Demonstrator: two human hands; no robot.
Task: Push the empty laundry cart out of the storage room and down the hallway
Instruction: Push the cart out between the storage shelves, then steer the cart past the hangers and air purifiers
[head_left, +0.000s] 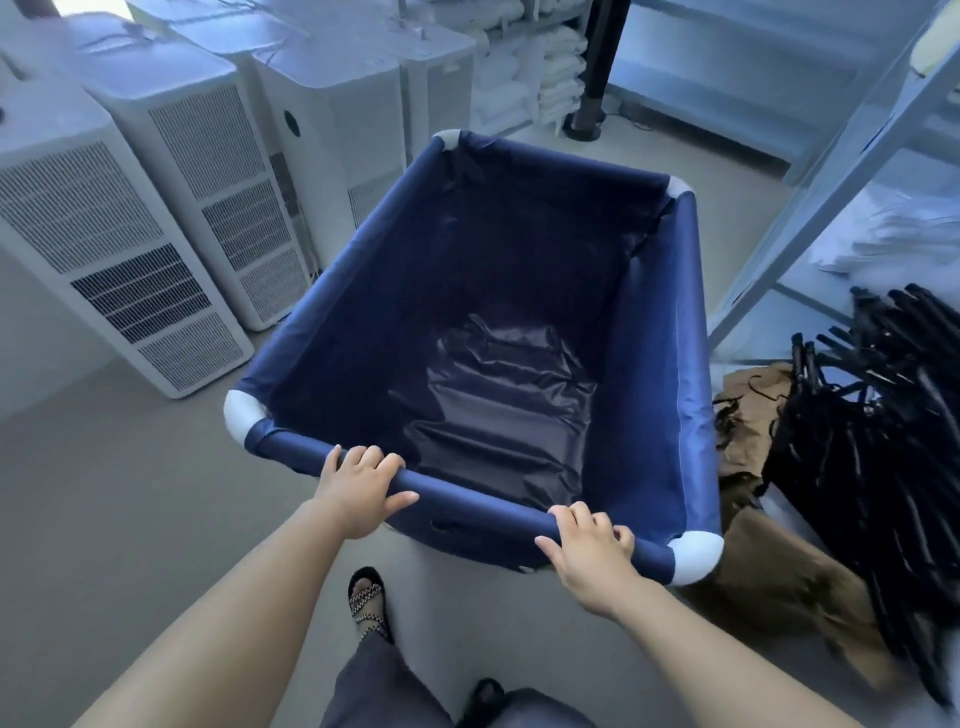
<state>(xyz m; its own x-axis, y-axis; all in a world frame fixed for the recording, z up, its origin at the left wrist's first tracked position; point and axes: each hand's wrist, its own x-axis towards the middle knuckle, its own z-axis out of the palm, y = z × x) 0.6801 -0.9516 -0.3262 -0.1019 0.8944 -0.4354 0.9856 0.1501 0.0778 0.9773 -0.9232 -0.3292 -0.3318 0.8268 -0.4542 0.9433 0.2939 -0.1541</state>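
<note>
Cart: blue fabric laundry cart (660, 374), empty, in storage room between air purifiers (130, 291) and hanger pile (872, 415).
Hands: left hand (358, 491), right hand (587, 551) both gripping near rail.
Technique: push evenly; steer clear of hangers.

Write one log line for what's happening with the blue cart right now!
stage: gripping | left hand: on near rail | right hand: on near rail | laundry cart: empty | place: storage room
</note>
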